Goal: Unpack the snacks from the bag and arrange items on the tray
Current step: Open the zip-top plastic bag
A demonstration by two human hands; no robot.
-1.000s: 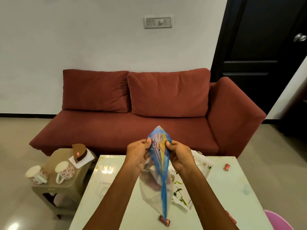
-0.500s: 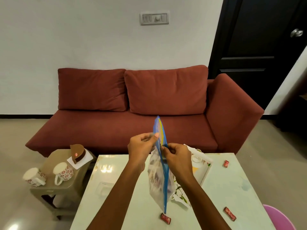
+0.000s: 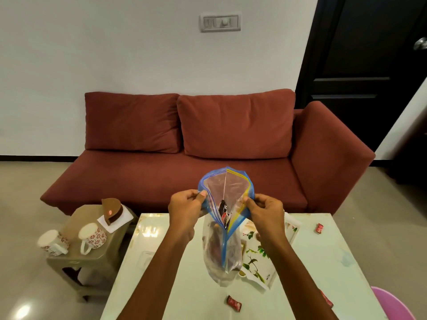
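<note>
Zip bag [image 3: 225,227] is hanging in centre frame, held up over the tabletop [image 3: 161,262], mouth up. The mouth is now gaping into a wide loop; half a second ago the blue and yellow seal strips were still pressed nearly flat together, edge-on to the camera. So the seal is parting and the contents are becoming reachable. Judgement: opening step is about done, unpacking proper not yet started.

A dark-and-red wrapped snack [image 3: 224,214] is showing inside just below the opening; more reddish contents are sitting lower in the bag, too blurred through the plastic to identify.

Left hand [image 3: 187,210] is pinching the blue rim on the left side of the mouth, fingers curled tight, thumb on top. Right hand [image 3: 265,210] is pinching the yellow-striped rim on the right side the same way. Both are closed on the bag, nothing else in either, and are pulling apart.

Tray [image 3: 265,271] with a leaf print is lying on the tabletop right of and behind the bag, partly hidden by it and the right forearm. What is on it cannot be told.

Loose red wrappers are lying on the tabletop: one [image 3: 233,303] at lower centre just below the bag, one [image 3: 320,228] at the right edge, one [image 3: 327,300] by the right forearm.
</note>
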